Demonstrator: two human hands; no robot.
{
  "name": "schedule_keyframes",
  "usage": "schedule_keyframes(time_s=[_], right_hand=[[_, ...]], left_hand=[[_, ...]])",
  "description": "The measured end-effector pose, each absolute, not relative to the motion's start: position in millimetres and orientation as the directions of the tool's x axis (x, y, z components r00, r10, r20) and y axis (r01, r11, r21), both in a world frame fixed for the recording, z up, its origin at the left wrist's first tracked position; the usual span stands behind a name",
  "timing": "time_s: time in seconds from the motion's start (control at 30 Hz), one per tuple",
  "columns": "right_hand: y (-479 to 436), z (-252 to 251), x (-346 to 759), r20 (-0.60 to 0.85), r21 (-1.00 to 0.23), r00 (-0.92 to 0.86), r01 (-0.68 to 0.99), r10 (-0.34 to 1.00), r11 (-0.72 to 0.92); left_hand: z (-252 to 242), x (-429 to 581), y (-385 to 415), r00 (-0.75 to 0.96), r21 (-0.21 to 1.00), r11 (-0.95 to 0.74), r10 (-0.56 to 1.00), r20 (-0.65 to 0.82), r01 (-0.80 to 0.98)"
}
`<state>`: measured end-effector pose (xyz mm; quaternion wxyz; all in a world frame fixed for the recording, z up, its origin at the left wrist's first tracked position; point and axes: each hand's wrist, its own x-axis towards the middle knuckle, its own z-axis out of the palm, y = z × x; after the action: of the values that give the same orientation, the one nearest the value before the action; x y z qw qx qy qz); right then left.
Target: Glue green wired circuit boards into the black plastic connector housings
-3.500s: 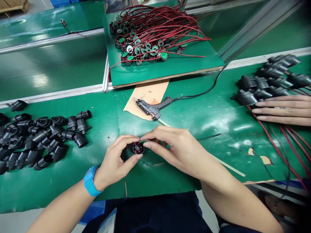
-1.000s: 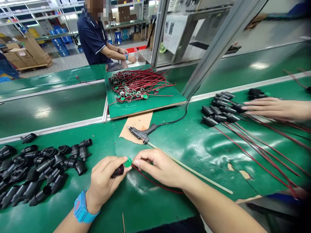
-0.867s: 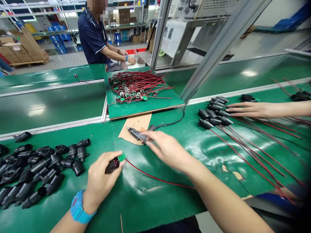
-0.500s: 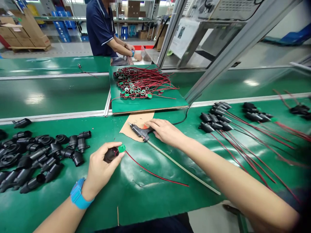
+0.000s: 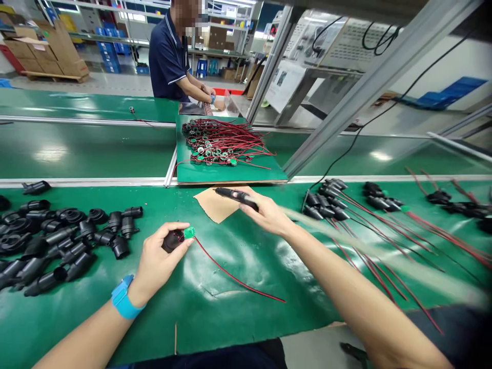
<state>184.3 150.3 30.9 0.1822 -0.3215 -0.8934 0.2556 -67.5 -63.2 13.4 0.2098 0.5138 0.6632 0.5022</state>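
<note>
Blk housing [image 5: 171,241] w/ green board [image 5: 188,232], red wire [image 5: 234,279] trailing right on belt — glue gun [image 5: 236,196] held up, blurred.

Housings [image 5: 57,246] lie left on tabletop [image 5: 238,256]; cardboard [image 5: 215,204] centre, wired board [image 5: 226,154] behind it; wired housings [image 5: 330,200] right.

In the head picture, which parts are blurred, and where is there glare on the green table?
Head view: the right hand and its black glue gun are motion-blurred, the pale glue stick smeared into a streak; the left hand with the black round housing is sharp; white glare lies on the shiny green work surface.
</note>
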Motion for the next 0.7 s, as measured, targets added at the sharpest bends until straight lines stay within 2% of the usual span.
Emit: schedule_keyframes(time_s=[0.17,0.3,0.53,0.6,0.7], right_hand=[[128.4,41.7,188.5,0.099,-0.801,-0.639,0.404,0.763,0.442],[101.8,42.3,189.7,0.076,-0.893,-0.605,0.312,0.793,0.324],[73.2,48.1,187.8,0.005,-0.933,-0.63,0.277,0.777,0.231],[69.1,47.7,186.6,0.014,-0.919,-0.64,0.295,0.768,0.263],[64.1,47.1,185.1,0.1,-0.86,-0.667,0.315,0.738,0.401]], left_hand=[[12.9,-66.4,-62.7,-0.384,0.869,-0.034,0.888,0.253,0.493],[15.3,-65.8,-63.2,-0.382,0.853,-0.038,0.883,0.273,0.521],[18.0,-65.8,-64.2,-0.389,0.828,-0.028,0.874,0.293,0.56],[18.9,-64.9,-64.5,-0.378,0.822,-0.039,0.875,0.303,0.569],[20.2,-63.3,-64.0,-0.356,0.812,-0.053,0.881,0.311,0.581]])
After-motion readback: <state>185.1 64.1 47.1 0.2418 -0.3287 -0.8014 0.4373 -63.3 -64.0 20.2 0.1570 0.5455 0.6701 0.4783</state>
